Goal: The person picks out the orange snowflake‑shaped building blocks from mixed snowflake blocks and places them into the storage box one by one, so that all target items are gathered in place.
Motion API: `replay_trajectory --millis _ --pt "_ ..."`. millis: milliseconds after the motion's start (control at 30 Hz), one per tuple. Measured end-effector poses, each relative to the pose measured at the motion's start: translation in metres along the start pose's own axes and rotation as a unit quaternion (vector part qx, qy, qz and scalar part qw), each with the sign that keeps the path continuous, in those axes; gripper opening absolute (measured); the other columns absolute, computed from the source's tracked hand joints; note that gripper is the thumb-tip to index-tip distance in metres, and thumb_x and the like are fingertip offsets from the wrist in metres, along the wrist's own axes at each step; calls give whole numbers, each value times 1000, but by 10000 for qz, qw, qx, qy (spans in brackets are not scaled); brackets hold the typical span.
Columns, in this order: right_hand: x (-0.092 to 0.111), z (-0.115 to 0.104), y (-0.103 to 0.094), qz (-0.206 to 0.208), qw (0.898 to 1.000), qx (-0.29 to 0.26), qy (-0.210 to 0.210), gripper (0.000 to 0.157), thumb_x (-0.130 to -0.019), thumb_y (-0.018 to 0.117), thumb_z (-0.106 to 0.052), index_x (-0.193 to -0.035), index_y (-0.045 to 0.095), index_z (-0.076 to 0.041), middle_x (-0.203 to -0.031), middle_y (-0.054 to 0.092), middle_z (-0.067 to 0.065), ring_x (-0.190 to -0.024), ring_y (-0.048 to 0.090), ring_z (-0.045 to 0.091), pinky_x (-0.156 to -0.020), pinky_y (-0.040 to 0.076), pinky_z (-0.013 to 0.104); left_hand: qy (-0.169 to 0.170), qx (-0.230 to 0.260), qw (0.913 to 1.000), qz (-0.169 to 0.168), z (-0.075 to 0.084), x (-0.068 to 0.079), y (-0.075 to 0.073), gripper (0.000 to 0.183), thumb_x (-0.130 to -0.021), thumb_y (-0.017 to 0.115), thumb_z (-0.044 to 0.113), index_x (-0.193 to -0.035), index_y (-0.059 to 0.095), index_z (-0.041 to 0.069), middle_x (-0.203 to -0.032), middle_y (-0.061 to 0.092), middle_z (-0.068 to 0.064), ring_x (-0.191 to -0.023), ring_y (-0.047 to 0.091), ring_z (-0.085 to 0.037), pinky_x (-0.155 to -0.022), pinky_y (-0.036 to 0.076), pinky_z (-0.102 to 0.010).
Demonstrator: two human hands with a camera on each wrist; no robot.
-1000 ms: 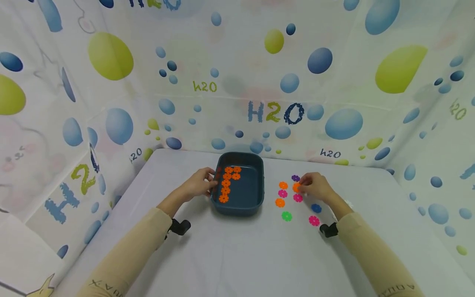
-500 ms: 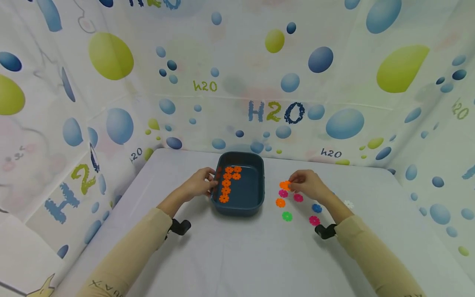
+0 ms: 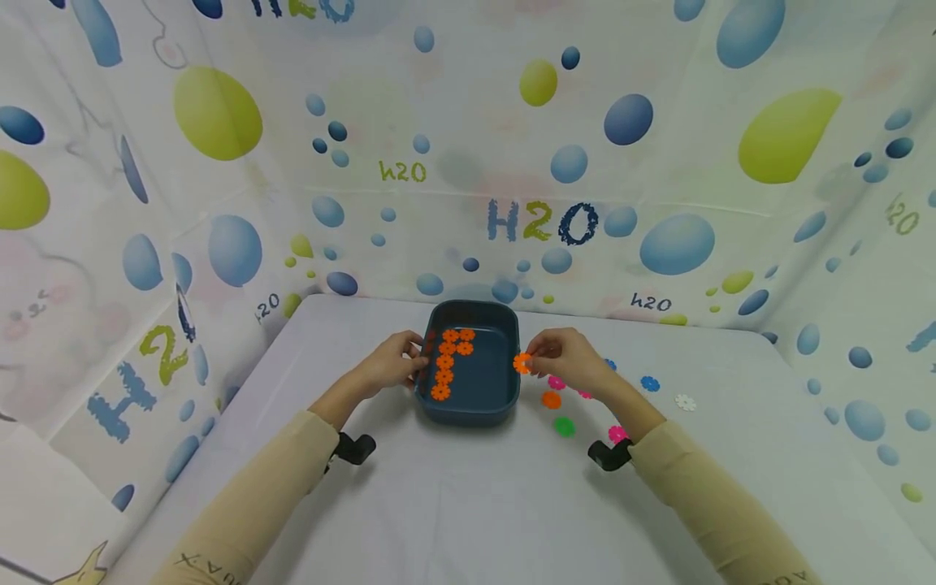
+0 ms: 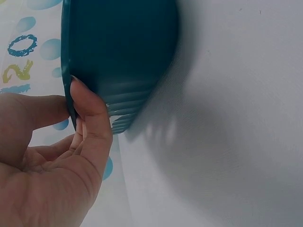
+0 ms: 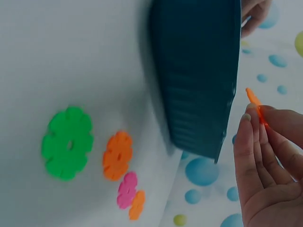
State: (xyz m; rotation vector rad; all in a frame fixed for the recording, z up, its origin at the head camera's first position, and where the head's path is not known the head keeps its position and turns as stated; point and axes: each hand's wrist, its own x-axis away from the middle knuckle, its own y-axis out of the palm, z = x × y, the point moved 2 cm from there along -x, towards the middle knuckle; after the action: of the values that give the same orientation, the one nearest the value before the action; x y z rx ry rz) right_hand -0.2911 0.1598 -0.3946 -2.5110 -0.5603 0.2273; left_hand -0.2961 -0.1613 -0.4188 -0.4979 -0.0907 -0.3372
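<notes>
My left hand (image 3: 396, 360) pinches the left rim of a dark blue-green plastic basin (image 3: 483, 414), with the thumb and fingers on either side of its wall in the left wrist view. Several orange flower-shaped discs (image 3: 444, 361) lie inside, along the left side and at the upper part. Between the thumb and fingertips of my right hand (image 3: 566, 356) is another orange flower-shaped disc (image 3: 522, 362), held at the basin's right rim. The right wrist view shows this disc edge-on, up at the height of the rim. Part of the discs on the table is hidden behind the right hand and forearm.
Loose flower-shaped discs lie on the white cloth right of the basin: a green one (image 3: 564, 426), an orange one (image 3: 552, 399), a pink one (image 3: 617, 434), a blue one (image 3: 650, 383) and a white one (image 3: 685, 402). A patterned curtain (image 3: 468, 195) stands behind the table.
My right hand has picked up an orange disc from the group on the table and moved left with it to the basin's rim. The left hand and basin have stayed in place.
</notes>
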Motion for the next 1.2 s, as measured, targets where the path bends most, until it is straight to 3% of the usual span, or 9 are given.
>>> replay_trajectory --millis 200,500,933,1200 --pt "-9 -11 16 15 9996 84 -253 12 -96 68 -4 -107 69 0 -93 72 11 -83 71 32 -83 60 51 -6 19 10000 -14 -1 -1 0 40 -106 53 6 -142 42 -9 -102 50 -15 -83 60 -24 -68 59 -32" --pt "-31 -20 44 111 9989 366 -267 10 -95 69 -1 -105 70 1 -94 71 11 -80 73 20 -75 62 32 15 10 10000 24 2 0 -2 39 -106 54 6 -141 42 -8 -102 49 -15 -84 60 -25 -69 59 -32" --pt "-57 -25 81 605 9967 500 221 15 -95 68 0 -108 69 8 -88 74 13 -74 74 19 -70 62 33 0 79 10000 -17 -4 1 -1 40 -106 54 6 -141 42 -8 -101 50 -15 -83 60 -24 -68 59 -32" --pt "-69 -24 96 795 9934 580 589 15 -93 64 4 -106 69 9 -86 74 14 -73 74 26 -66 61 32 -17 112 9999 -21 -5 -1 -1 41 -106 54 7 -143 42 -7 -102 52 -15 -88 61 -24 -72 61 -33"
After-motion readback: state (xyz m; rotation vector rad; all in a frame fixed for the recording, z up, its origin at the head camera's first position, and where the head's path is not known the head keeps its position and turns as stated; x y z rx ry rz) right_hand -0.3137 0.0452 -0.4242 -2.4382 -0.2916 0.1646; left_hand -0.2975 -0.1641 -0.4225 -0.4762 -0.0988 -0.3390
